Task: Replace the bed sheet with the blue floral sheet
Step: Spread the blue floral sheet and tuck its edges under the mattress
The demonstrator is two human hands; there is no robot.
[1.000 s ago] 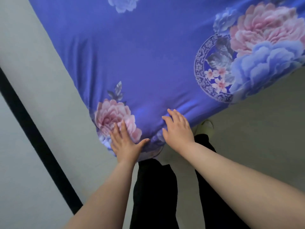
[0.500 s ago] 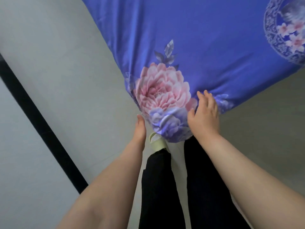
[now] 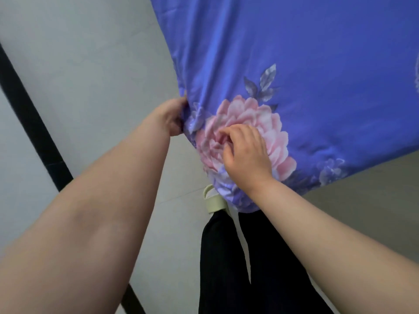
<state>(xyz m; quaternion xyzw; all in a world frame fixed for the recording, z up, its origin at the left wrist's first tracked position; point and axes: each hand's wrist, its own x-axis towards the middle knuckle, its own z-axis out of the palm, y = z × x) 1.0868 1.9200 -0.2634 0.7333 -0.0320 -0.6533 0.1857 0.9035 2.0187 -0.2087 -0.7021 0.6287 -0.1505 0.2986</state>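
Blue floral sheet (image 3: pixel 306 64), drawn over the bed corner. Soft, light, slippery cloth is judged best gathered at its hem. Left hand (image 3: pixel 171 117) grips the side edge; right hand (image 3: pixel 246 152), fingers curled, pinches cloth atop the corner.

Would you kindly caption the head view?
Left hand grips the blue floral sheet at the corner; right hand presses it.
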